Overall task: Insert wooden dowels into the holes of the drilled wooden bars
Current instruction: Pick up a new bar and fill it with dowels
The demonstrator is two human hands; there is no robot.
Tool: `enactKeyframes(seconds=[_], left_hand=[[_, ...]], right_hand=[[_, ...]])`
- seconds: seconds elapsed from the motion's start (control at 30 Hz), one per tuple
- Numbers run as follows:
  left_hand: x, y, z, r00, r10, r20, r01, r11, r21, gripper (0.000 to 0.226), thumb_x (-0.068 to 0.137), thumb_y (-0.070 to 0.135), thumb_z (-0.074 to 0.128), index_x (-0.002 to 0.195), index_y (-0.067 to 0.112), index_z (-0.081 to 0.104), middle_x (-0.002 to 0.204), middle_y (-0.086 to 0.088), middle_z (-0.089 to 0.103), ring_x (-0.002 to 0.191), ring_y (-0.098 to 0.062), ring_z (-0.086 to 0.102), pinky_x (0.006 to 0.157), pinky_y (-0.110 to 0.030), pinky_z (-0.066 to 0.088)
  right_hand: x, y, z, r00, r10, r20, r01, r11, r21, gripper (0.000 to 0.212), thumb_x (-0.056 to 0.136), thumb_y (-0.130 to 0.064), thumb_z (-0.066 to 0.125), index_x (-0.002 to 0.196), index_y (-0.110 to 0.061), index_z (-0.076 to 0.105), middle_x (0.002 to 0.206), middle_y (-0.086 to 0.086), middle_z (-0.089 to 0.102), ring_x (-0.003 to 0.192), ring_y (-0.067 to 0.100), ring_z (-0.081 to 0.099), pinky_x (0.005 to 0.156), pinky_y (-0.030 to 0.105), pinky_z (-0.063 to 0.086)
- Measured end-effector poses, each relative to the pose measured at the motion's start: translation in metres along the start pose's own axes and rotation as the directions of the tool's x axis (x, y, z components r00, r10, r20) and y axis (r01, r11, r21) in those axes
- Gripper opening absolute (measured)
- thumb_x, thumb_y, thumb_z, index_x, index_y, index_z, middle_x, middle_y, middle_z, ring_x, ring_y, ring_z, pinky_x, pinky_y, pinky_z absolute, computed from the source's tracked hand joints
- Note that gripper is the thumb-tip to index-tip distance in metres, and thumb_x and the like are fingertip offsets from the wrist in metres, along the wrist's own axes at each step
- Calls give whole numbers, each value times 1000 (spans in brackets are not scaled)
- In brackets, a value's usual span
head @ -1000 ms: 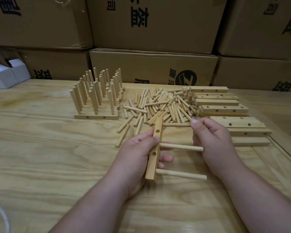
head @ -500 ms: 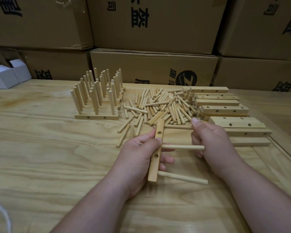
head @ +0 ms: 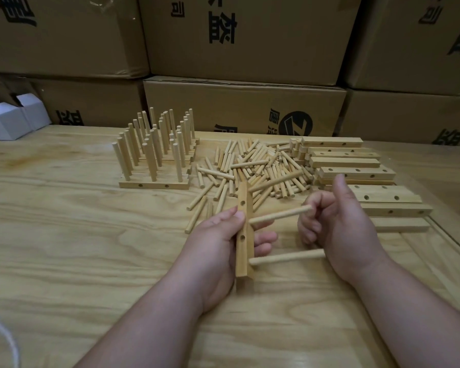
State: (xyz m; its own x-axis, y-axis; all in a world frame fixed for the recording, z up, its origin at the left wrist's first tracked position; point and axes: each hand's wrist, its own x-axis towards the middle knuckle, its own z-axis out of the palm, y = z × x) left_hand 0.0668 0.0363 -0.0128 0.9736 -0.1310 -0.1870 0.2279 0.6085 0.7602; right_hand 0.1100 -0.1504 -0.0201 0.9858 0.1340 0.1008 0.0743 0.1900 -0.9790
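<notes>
My left hand (head: 213, 243) grips a drilled wooden bar (head: 243, 252) standing on end, its side holes facing me. Two dowels stick out of it to the right: an upper dowel (head: 279, 215) and a lower dowel (head: 287, 257). My right hand (head: 343, 235) is at their free ends with fingers curled and thumb raised. The upper dowel's tip touches the curled fingers and is not pinched. Behind lies a pile of loose dowels (head: 260, 168). Whether a long dowel by the bar's top end sits in a hole or on the pile, I cannot tell.
Bars filled with upright dowels (head: 154, 155) stand at the back left. Stacked drilled bars (head: 356, 172) lie at the right. Cardboard cartons (head: 245, 110) wall off the far edge of the wooden table (head: 64, 235). White boxes (head: 8, 120) sit far left, a white cord (head: 0, 338) near left.
My right hand has let go of the upper dowel's end and lifted its thumb. The bar has tipped a little, so the upper dowel now slants upward to the right.
</notes>
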Motion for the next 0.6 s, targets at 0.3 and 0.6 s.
enactKeyframes(seconds=[0.3, 0.6], left_hand=[[7, 3, -6, 999, 49, -7, -49, 968, -245, 34, 111, 17, 25, 139, 8, 42, 116, -22, 73, 102, -33, 75, 74, -49, 62], [12, 3, -13, 980, 170, -106, -196, 927, -318, 33, 111, 15, 27, 143, 14, 38, 119, -19, 73, 108, -35, 72, 80, -51, 62]], right_hand=[[-10, 2, 17, 990, -130, -50, 115, 964, -241, 36, 86, 17, 45, 79, -9, 68, 66, 8, 62, 54, 19, 49, 51, 32, 43], [-18, 4, 38, 984, -154, -88, 117, 936, -331, 10, 83, -8, 78, 85, -17, 78, 75, 7, 74, 60, 15, 65, 60, 24, 56]])
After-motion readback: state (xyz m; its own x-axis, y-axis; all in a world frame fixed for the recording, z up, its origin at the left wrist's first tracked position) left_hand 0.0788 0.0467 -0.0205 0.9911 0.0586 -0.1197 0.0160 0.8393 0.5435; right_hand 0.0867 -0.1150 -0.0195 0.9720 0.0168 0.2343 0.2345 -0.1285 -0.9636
